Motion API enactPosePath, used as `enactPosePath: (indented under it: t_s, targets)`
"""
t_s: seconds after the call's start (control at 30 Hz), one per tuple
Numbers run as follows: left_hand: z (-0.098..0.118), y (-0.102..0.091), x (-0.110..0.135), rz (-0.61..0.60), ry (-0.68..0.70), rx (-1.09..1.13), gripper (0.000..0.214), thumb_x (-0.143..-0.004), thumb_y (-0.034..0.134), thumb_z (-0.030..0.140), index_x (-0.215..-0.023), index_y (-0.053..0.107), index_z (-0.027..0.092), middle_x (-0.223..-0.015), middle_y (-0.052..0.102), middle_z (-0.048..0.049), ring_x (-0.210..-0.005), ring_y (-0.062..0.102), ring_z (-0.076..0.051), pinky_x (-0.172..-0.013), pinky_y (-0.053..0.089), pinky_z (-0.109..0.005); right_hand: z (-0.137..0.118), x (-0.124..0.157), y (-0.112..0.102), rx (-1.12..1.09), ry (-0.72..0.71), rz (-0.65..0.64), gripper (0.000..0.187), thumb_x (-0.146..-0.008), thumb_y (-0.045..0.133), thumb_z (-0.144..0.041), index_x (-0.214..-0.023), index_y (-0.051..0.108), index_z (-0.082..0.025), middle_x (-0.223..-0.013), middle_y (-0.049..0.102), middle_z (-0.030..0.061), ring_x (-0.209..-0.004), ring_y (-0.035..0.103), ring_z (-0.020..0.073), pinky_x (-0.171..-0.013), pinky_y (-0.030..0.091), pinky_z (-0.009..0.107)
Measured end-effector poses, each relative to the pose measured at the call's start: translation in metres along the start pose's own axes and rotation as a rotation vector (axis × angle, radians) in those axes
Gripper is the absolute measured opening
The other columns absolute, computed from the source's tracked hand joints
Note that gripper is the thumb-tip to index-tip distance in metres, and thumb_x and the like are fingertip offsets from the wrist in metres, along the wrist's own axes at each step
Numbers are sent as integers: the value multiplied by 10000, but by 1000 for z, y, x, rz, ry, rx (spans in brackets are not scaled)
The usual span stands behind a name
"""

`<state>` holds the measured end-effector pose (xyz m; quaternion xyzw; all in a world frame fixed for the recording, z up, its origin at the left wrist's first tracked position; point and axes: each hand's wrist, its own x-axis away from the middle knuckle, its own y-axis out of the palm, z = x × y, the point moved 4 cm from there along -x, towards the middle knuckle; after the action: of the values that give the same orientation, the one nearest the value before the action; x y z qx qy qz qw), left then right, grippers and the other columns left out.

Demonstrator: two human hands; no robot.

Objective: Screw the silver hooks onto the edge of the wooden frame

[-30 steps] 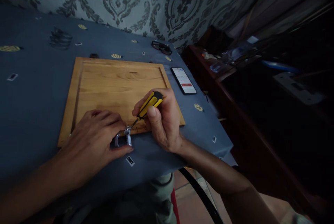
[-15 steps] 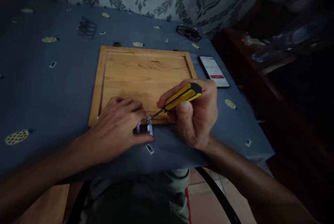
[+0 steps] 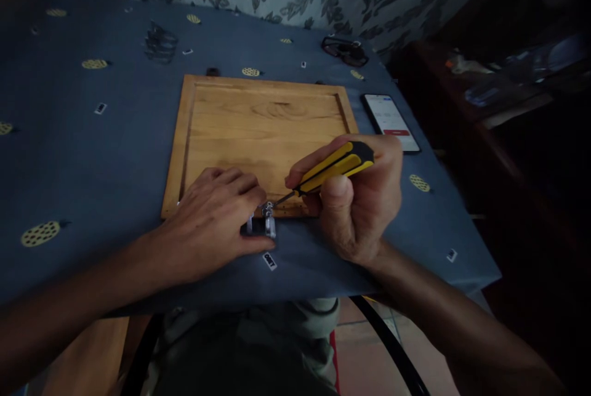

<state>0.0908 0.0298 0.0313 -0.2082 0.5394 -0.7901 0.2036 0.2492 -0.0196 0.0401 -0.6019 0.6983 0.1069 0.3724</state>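
Note:
A wooden panel [image 3: 272, 113] with a raised frame lies flat on the table. At its near edge sits a small silver metal hinge [image 3: 270, 223], partly over the edge. My left hand [image 3: 217, 217] rests on the panel, thumb and fingers closed around the hinge and hiding part of it. My right hand [image 3: 364, 199] grips a screwdriver [image 3: 335, 168] with a yellow and black handle. The screwdriver slants down to the left, and its tip meets the top of the hinge. Whether the tip sits in a screw is too small to tell.
A phone [image 3: 391, 122] with a lit screen lies right of the panel. Dark glasses [image 3: 345, 51] lie at the back right, and a dark object [image 3: 159, 45] at the back left. A blue patterned cloth [image 3: 115, 156] covers the table; its edge is near me.
The whole view has shifted slightly, so the panel and hands appear a little further right. Both hands keep their hold, and the screwdriver tip stays at the hinge.

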Motion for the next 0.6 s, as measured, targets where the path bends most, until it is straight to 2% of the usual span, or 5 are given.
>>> enactPosePath:
  t_s: [0.13,0.3,0.43,0.5,0.6]
  targets:
    - [0,-1,1,-29,-6,11,433,-871,855,571,-1057,753,193,-1102,736,-99,-1132,674,-371,-1003,514,-553,4,-1,1,-44,-77,13,186,-1128,509,-381,-1298,583,-357,-993,771,15,-755,746,178,-625,629,333]
    - [-5,-4,3,-8,-7,77,486,-812,909,546,-1117,720,218,-1125,737,-68,-1119,681,-342,-1020,502,-509,7,-2,1,-47,-105,8,222,-1114,526,-340,-1325,594,-350,-955,747,23,-774,750,187,-644,639,344]
    - [-12,-16,7,-26,4,124,480,-789,910,562,-1084,715,238,-1106,743,-53,-1090,684,-327,-925,504,-438,6,-2,0,-49,-108,10,229,-1116,528,-333,-1338,589,-344,-952,745,17,-775,755,177,-632,640,327]
    - [-17,-25,11,-15,16,211,436,-838,858,577,-1091,720,250,-1102,747,-36,-1053,691,-293,-870,498,-390,5,-2,0,-47,-108,15,213,-1117,537,-344,-1320,597,-337,-930,741,11,-763,750,177,-628,639,328]
    - [-32,-41,17,69,-20,339,309,-995,653,525,-1146,729,266,-1137,762,-18,-982,703,-234,-817,492,-344,3,-2,0,-43,-96,32,185,-1119,545,-357,-1289,611,-325,-913,726,-7,-622,670,137,-632,645,326]
